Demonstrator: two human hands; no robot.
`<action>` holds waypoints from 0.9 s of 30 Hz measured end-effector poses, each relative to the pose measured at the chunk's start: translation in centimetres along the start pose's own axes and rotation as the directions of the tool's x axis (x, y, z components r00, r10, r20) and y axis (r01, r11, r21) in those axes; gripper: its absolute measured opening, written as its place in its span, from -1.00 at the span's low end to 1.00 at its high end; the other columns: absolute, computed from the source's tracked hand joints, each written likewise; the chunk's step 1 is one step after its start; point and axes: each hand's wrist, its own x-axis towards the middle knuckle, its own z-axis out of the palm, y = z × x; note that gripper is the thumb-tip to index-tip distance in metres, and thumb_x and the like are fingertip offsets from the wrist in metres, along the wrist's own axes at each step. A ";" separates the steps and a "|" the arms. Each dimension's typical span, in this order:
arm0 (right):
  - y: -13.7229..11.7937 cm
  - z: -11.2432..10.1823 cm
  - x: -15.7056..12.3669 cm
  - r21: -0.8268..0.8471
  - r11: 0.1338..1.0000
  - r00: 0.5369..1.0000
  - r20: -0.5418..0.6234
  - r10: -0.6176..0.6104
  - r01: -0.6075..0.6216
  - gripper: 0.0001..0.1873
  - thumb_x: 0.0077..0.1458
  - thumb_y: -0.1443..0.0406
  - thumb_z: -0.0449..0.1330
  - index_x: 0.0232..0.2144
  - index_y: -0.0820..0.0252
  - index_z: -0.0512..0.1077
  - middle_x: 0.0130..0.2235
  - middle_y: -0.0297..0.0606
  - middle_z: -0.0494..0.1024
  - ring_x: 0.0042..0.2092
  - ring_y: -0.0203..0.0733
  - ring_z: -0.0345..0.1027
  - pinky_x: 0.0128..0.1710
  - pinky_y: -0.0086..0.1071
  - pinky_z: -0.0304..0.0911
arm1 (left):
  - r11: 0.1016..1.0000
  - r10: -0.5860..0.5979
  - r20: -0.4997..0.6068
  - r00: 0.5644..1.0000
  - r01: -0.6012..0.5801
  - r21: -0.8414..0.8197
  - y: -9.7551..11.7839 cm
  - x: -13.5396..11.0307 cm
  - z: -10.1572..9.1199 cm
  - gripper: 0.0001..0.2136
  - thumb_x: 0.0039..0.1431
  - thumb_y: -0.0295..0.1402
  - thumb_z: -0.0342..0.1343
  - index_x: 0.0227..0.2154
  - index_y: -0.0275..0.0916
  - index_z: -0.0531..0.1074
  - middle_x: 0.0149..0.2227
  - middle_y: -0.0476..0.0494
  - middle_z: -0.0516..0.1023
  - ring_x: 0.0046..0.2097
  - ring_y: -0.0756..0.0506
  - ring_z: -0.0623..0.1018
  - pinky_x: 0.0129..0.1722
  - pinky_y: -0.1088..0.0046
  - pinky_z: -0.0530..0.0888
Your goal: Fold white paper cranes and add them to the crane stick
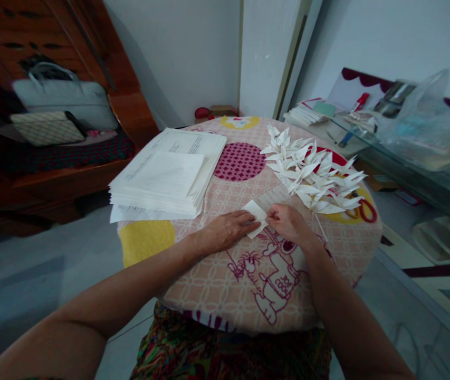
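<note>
A small folded piece of white paper (254, 209) lies on the round cloth-covered table, between my hands. My left hand (227, 230) rests flat on its left side, fingers stretched out over the paper. At the paper's right edge, my right hand (287, 221) is closed, thumb and fingertips pinched on it. Just behind the right hand is another strip of paper with faint print (274, 198). A heap of folded white paper cranes (307, 166) spreads over the right side of the table.
A thick stack of printed sheets (169, 140) stands at the table's left, smaller sheets on top. Scissors with red handles (368, 211) lie at the right edge, partly under the cranes. A glass shelf (407, 158) with plastic bags is beyond; a wooden bench (125, 100) holds bags.
</note>
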 end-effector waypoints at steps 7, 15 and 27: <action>-0.8 -0.1 0.0 -0.082 0.996 0.999 0.007 0.032 -0.031 -0.91 0.08 0.28 0.24 -0.33 0.18 0.47 -0.33 -0.20 0.60 -0.28 -0.15 0.41 -0.33 -0.37 0.09 | 1.000 0.012 -0.005 1.000 -0.012 0.009 -0.1 0.0 0.2 -0.57 0.32 -0.51 0.00 0.24 -0.29 0.31 0.07 -0.33 0.50 0.06 -0.18 0.53 0.08 0.26 0.52; 0.1 -0.2 0.0 0.054 0.998 1.000 -0.010 0.022 -0.021 -0.95 0.02 0.40 0.21 -0.44 0.18 0.41 -0.43 -0.31 0.53 -0.40 -0.26 0.32 -0.39 -0.42 0.07 | 1.000 -0.007 -0.005 1.000 0.007 -0.024 -0.2 0.0 0.4 -0.59 0.31 -0.53 -0.01 0.20 -0.28 0.35 0.09 -0.33 0.50 0.09 -0.18 0.52 0.11 0.24 0.52; -0.1 1.1 1.1 0.590 0.805 0.992 -0.125 0.023 0.055 -0.89 -0.06 0.41 0.12 -0.41 0.18 0.41 -0.53 -0.39 0.48 -0.52 -0.30 0.33 -0.50 -0.46 0.18 | 0.998 -0.011 -0.032 0.999 0.009 -0.065 -0.3 0.0 0.5 -0.60 0.30 -0.52 0.01 0.18 -0.25 0.38 0.07 -0.31 0.51 0.09 -0.17 0.54 0.08 0.24 0.54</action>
